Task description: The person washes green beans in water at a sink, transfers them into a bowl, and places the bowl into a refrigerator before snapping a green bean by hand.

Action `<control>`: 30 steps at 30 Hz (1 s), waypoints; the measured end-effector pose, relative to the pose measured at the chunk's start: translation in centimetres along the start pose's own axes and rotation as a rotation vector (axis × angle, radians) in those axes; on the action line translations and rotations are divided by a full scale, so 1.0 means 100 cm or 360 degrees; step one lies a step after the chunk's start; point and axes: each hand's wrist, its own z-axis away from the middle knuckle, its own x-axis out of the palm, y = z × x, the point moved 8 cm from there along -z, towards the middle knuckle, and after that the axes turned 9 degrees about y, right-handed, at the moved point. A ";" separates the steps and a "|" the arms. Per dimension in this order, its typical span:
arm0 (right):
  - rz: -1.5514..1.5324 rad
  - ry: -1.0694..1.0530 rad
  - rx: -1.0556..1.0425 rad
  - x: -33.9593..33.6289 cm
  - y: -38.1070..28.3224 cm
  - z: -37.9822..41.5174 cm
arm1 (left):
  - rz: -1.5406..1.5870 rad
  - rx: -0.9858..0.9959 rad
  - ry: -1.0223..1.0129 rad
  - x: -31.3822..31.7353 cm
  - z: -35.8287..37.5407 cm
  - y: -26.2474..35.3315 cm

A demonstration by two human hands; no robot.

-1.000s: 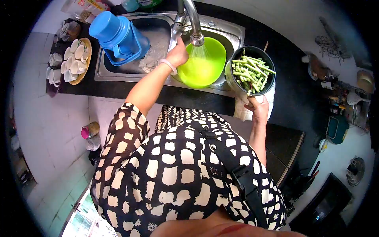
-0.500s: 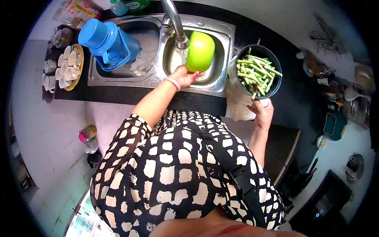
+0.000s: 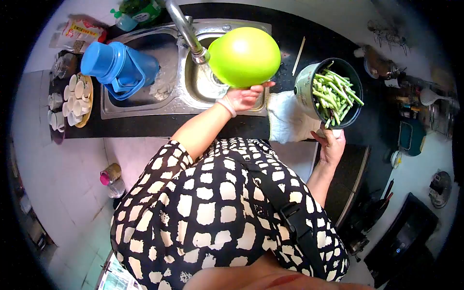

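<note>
A lime-green bowl is tilted over the right sink basin, its outside facing me. My left hand holds it from below at the near edge; some fingertips are hidden behind it. To the right, a dark-rimmed pot full of cut green beans leans towards me over the black counter. My right hand grips this pot at its near side, by a handle mostly covered by the fingers. Beside the bowl is the metal faucet.
A blue jug stands in the left basin. Cups on a tray are at the far left. A pale cloth hangs over the counter edge, and a thin stick lies behind the pot.
The green bowl has been raised and turned, so more of its outside shows. The pot has shifted right with my right hand, uncovering more cloth. The view has moved slightly.
</note>
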 end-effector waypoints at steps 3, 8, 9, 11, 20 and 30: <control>0.0026 0.0043 0.0014 -0.006 0.004 -0.003 | -0.0245 0.0452 0.0487 -0.013 -0.028 0.046; -0.0030 0.0107 0.0019 -0.011 0.008 -0.001 | -0.1284 0.1092 0.1393 -0.027 -0.058 0.112; -0.0016 0.0084 0.0029 -0.011 0.008 -0.001 | -0.1459 0.1147 0.1491 -0.021 -0.062 0.118; 0.0012 0.0031 0.0058 -0.010 0.005 -0.002 | -0.1719 0.1314 0.1649 -0.005 -0.071 0.124; 0.0134 -0.0178 0.0236 0.021 -0.017 0.013 | -0.1612 0.1073 0.1294 -0.019 -0.051 0.086; 0.0725 -0.0816 0.0149 0.151 0.041 0.018 | -0.1461 0.1514 0.1872 -0.042 0.170 0.075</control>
